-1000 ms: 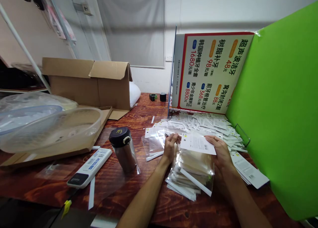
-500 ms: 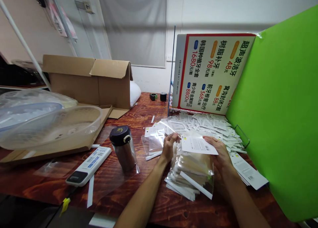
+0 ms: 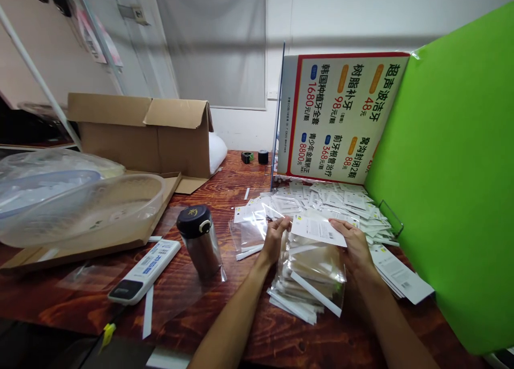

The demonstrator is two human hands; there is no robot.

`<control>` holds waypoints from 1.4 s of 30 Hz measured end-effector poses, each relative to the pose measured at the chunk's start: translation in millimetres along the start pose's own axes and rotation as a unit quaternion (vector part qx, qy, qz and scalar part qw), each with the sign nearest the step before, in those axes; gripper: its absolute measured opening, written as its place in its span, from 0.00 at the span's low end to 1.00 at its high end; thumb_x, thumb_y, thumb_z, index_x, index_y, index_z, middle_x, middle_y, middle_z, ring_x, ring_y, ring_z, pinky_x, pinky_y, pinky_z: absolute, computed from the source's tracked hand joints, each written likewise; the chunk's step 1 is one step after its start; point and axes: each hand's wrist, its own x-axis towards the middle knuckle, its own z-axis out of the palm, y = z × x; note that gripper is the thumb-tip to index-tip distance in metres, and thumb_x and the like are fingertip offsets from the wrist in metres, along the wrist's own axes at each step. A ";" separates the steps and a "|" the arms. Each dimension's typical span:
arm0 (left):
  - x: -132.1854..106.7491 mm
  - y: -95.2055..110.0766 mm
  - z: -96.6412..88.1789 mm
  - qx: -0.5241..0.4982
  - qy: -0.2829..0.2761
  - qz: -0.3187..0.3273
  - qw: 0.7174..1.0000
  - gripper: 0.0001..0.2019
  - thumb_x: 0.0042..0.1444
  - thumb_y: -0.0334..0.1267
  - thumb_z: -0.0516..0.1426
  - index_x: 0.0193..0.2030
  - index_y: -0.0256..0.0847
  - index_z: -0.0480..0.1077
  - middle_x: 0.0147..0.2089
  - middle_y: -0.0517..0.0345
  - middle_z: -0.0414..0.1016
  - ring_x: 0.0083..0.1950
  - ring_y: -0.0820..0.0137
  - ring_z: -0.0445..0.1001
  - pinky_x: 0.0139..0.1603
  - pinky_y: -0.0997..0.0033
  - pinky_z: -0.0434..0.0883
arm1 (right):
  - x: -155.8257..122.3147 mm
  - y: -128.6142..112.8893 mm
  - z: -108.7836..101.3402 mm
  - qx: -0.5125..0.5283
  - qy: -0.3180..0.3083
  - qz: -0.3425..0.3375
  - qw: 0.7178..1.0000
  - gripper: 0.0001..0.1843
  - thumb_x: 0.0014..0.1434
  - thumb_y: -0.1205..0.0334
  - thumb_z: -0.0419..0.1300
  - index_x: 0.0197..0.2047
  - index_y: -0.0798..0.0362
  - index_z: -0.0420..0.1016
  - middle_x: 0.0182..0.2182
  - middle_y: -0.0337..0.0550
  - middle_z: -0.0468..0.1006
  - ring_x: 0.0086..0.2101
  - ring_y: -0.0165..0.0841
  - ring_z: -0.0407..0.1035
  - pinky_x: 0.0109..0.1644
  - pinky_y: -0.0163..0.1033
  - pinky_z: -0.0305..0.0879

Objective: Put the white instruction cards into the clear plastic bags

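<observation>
A printed white card (image 3: 317, 228) lies tilted above a stack of clear plastic bags (image 3: 309, 270) with white strips. My right hand (image 3: 353, 243) is closed on the card's right edge, thumb on top. At the card's left side, my left hand (image 3: 277, 238) is pinched closed at the upper edge of the top bag; its fingertips are partly hidden. Behind both hands spreads a heap of bagged white cards (image 3: 333, 200). More loose printed cards (image 3: 403, 275) lie in a pile to the right of my right forearm.
On the left stand a dark-lidded steel flask (image 3: 201, 246), a white power strip (image 3: 144, 272) and a translucent plastic basin (image 3: 120, 203) on cardboard. A cardboard box (image 3: 140, 138) stands behind. A green panel (image 3: 453, 171) and a printed sign board (image 3: 341, 117) wall off the right.
The card has shifted slightly left and down over the bags, with my right hand following it. My left hand stays almost in place. The camera view has moved a little.
</observation>
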 end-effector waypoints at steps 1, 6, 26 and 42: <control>-0.8 2.2 1.6 0.001 -0.003 0.003 1.000 0.21 0.51 0.56 0.60 0.26 0.37 0.71 0.27 0.57 0.72 0.33 0.68 0.70 0.42 0.68 0.67 | -0.1 1.2 0.7 0.008 0.009 -0.009 1.000 0.22 0.28 0.59 0.77 0.30 0.57 0.79 0.24 0.40 0.80 0.24 0.29 0.71 0.27 0.31 0.68; 6.6 31.3 13.2 0.043 0.000 0.037 0.998 0.23 0.53 0.58 0.58 0.22 0.38 0.68 0.26 0.57 0.72 0.30 0.70 0.68 0.38 0.70 0.65 | 2.6 1.9 11.8 0.010 0.053 -0.085 0.995 0.24 0.32 0.55 0.76 0.33 0.58 0.78 0.23 0.39 0.78 0.21 0.29 0.68 0.20 0.30 0.63; 80.6 125.8 20.2 -0.143 0.007 0.026 0.989 0.12 0.43 0.40 0.68 0.30 0.36 0.74 0.22 0.62 0.70 0.27 0.72 0.72 0.33 0.73 0.70 | 42.5 -113.9 65.6 -0.145 -0.104 -0.062 0.982 0.19 0.34 0.58 0.75 0.31 0.56 0.80 0.24 0.44 0.78 0.21 0.30 0.69 0.17 0.32 0.61; 39.0 169.4 59.6 -0.090 -0.191 0.021 0.977 0.18 0.48 0.42 0.65 0.45 0.35 0.75 0.49 0.41 0.78 0.49 0.54 0.77 0.43 0.62 0.75 | -9.0 -157.3 43.9 -0.112 -0.060 -0.136 0.982 0.23 0.34 0.53 0.77 0.34 0.55 0.80 0.26 0.46 0.80 0.21 0.33 0.73 0.20 0.34 0.71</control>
